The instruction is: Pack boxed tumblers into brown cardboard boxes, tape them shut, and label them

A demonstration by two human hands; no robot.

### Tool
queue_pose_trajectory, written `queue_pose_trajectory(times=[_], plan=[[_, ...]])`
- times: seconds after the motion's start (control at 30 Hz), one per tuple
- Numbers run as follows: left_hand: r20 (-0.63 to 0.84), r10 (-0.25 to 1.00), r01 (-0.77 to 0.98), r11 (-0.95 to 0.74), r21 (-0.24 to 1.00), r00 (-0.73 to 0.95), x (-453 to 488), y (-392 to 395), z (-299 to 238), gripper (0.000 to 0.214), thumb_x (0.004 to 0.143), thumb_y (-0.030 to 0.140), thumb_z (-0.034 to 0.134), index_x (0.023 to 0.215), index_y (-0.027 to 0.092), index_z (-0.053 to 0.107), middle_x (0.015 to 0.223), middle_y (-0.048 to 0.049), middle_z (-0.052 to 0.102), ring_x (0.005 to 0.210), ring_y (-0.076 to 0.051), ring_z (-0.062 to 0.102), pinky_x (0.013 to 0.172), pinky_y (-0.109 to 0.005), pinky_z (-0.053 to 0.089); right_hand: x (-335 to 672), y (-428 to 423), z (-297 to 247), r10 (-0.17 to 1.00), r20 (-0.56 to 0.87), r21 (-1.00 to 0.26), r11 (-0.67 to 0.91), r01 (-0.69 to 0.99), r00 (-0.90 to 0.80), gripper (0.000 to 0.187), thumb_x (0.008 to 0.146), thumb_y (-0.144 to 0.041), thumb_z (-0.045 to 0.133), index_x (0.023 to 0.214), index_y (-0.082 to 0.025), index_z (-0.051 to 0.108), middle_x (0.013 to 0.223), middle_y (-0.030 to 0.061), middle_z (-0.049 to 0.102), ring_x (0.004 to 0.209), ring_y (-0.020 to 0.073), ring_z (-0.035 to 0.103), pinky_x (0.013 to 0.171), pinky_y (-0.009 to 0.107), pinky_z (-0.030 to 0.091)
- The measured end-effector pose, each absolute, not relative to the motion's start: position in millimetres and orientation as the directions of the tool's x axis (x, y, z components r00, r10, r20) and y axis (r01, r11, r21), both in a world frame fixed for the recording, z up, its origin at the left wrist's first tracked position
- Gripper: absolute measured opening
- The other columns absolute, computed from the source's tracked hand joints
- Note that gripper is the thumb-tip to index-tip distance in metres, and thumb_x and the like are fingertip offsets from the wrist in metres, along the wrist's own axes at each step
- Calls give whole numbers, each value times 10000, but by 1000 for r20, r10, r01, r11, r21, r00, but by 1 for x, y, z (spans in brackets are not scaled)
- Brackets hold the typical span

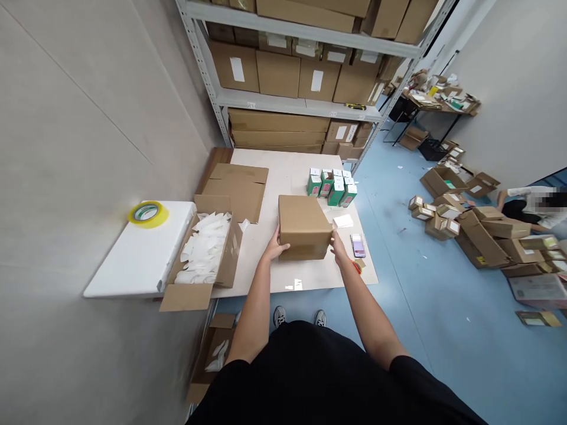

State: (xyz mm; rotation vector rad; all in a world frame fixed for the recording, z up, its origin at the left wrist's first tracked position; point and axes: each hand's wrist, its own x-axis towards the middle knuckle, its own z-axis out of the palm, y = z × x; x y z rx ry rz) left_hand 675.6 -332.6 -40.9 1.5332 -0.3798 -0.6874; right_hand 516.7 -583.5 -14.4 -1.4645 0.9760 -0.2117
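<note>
The closed carton (303, 227) sits midway between the left grip (275, 248) and right grip (339, 247), neither nearer, each clasping one side (its long axis perhaps crosswise, hard to judge from above). Below is the pale tabletop (287, 168), green-and-white boxes (335, 193) beyond at right, an open carton (231, 260) left, blue floor (394, 212) alongside

Underside of carton (302, 227) hidden; shelf labels (251, 105) illegibly small; top boxes (310, 13) cut off
</note>
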Motion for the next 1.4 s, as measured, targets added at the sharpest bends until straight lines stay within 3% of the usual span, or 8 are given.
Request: queue_pose_trajectory(times=[0.1, 0.23, 0.37, 0.53, 0.7, 1.03, 1.23, 1.4], plan=[[-390, -553, 296, -256, 920, 736, 662, -322, -70, 1116, 798, 475, 846, 1705, 231, 244, 1678, -158, 419, 1546, -304, 420, 1260, -416, 350, 506, -566, -50, -582, -584, -765, 159, -625, 566, 776, 984, -751, 289, 1403, -228, 681, 1426, 177, 672, 1247, 275, 671, 1007, 442, 543], [-491, -472, 348, -361, 865, 733, 649, -321, -98, 1052, 845, 428, 808, 1704, 212, 239, 1685, -170, 399, 1546, -282, 423, 1272, -402, 324, 496, -550, -86, -547, -579, -685, -76, -725, 604, 853, 1005, -754, 136, 1454, -219, 627, 1457, 207, 636, 1212, 253, 687, 897, 426, 584], [-439, -481, 287, -358, 888, 759, 659, -334, -107, 1029, 880, 352, 765, 1715, 237, 176, 1699, -137, 388, 1564, -236, 392, 1278, -379, 309, 506, -550, -97, -566, -514, -737, -93, -669, 645, 804, 1026, -727, 117, 1478, -274, 603, 1462, 180, 638, 1219, 231, 684, 881, 402, 589], [-424, -437, 222, -441, 869, 793, 682, -351, -104, 970, 885, 281, 721, 1703, 182, 210, 1680, -165, 415, 1557, -257, 404, 1284, -399, 307, 518, -571, -88, -522, -544, -780, 25, -626, 657, 637, 1049, -615, 322, 1521, -264, 566, 1551, 140, 584, 1344, 222, 620, 1023, 431, 547], [-156, -294, -50, -586, 808, 943, 682, -376, -86, 755, 858, 194, 652, 1587, 124, 470, 1647, -173, 452, 1586, -313, 323, 1331, -436, 203, 520, -611, -73, -618, -370, -827, -120, -549, 694, 701, 971, -574, 545, 1583, -235, 505, 1673, 101, 445, 1541, 244, 425, 1257, 424, 348], [-68, -563, -237, -451, 860, 823, 685, -552, -47, 501, 957, 260, 542, 1443, 195, 645, 1440, -130, 643, 1353, -291, 577, 1198, -430, 428, 561, -784, -79, -620, -137, -817, -370, -442, 773, 656, 952, -394, 582, 1583, -234, 496, 1710, 63, 379, 1591, 276, 331, 1286, 457, 330], [-293, -576, -37, -492, 870, 763, 682, -660, -100, 507, 889, 331, 693, 1376, 188, 687, 1384, -158, 676, 1179, -287, 668, 1019, -400, 543, 568, -865, -146, -556, -385, -637, -418, -648, 737, 711, 895, -276, 602, 1587, -162, 483, 1711, 113, 370, 1566, 342, 363, 1287, 487, 327], [-580, -443, 313, -540, 781, 684, 692, -720, -155, 416, 809, 364, 765, 1175, 165, 757, 1019, -118, 777, 934, -241, 709, 847, -335, 557, 577, -879, -193, -483, -517, -489, -511, -707, 707, 752, 893, -244, 624, 1613, -147, 430, 1747, 127, 281, 1609, 401, 217, 1257, 557, 343]])
